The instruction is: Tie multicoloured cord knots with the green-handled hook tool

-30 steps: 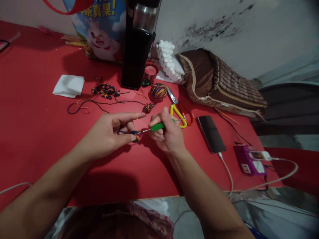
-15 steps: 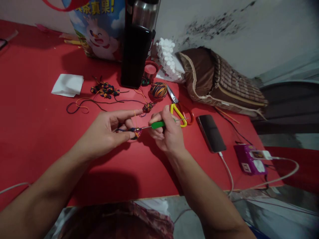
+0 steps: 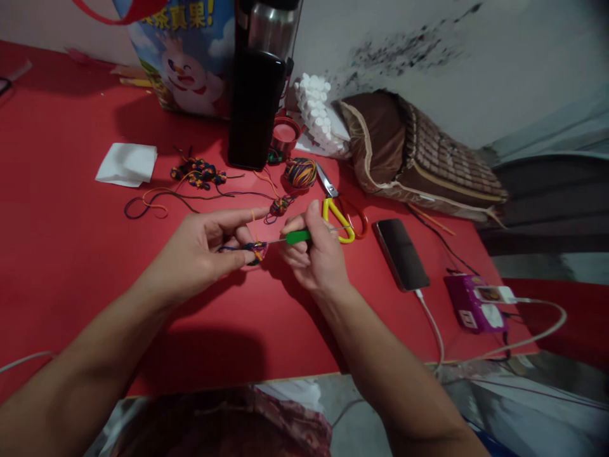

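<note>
My left hand (image 3: pixel 204 251) pinches a small multicoloured crochet piece (image 3: pixel 255 251) between thumb and middle finger, with the index finger stretched out and an orange yarn strand looped over it. My right hand (image 3: pixel 316 254) is closed round a green-handled crochet hook (image 3: pixel 298 237), whose metal tip points left into the piece. Both hands hover just above the red table (image 3: pixel 71 254). A small yarn ball (image 3: pixel 301 172) lies beyond them, and loose yarn strands (image 3: pixel 157 202) trail to the left.
Yellow-handled scissors (image 3: pixel 339 216) and a dark phone (image 3: pixel 401 254) on a white cable lie right of my hands. A black flask (image 3: pixel 257 95), a printed bag (image 3: pixel 190 57), a folded white tissue (image 3: pixel 126 164), finished crochet bits (image 3: pixel 197 172), a brown cushion (image 3: pixel 419 158) and a purple power strip (image 3: pixel 469 308) stand around.
Both hands with the piece and hook sit slightly higher and further left in the view; the hook tip stays at the piece. Nothing was let go.
</note>
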`<state>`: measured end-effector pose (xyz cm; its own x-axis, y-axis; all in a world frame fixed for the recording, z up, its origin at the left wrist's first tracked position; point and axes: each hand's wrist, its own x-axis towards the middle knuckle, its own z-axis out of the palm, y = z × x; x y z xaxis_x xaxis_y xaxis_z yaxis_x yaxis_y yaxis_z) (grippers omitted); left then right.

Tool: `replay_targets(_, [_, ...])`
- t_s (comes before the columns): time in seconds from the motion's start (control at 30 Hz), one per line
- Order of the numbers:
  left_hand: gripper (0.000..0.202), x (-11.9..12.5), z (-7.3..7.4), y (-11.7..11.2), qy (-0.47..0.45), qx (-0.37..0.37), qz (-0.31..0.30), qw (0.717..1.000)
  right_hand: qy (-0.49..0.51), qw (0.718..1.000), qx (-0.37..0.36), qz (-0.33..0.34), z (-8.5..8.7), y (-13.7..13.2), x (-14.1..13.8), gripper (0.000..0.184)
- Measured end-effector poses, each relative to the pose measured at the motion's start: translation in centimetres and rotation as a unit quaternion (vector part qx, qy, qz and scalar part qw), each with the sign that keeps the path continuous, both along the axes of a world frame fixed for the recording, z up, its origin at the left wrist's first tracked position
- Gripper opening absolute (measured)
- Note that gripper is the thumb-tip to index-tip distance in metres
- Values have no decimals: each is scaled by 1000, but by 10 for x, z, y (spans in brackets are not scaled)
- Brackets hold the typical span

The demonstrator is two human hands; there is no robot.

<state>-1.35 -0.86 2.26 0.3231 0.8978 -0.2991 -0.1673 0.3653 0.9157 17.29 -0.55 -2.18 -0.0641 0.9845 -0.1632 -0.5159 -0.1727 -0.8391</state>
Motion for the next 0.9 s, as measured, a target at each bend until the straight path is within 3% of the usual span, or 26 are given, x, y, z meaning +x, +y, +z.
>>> replay_targets(0.2, [55,0,-5,-2,-20,-10,16,1000,55,996,-74,11,-1,0,-9,59])
replay_targets(0.4, [55,-3,-8,-1,-36,-16,-15,999,88,989,-114,13,1,0,-11,57])
replay_targets(0.67, [56,-4,-8,1,-14,-15,-31,999,-9,998,-56,-9,3,1,-7,65])
replay_targets(0.9, [56,-1,-1,4,-4,-20,-88,996,-15,999,-21,46,-1,5,2,59])
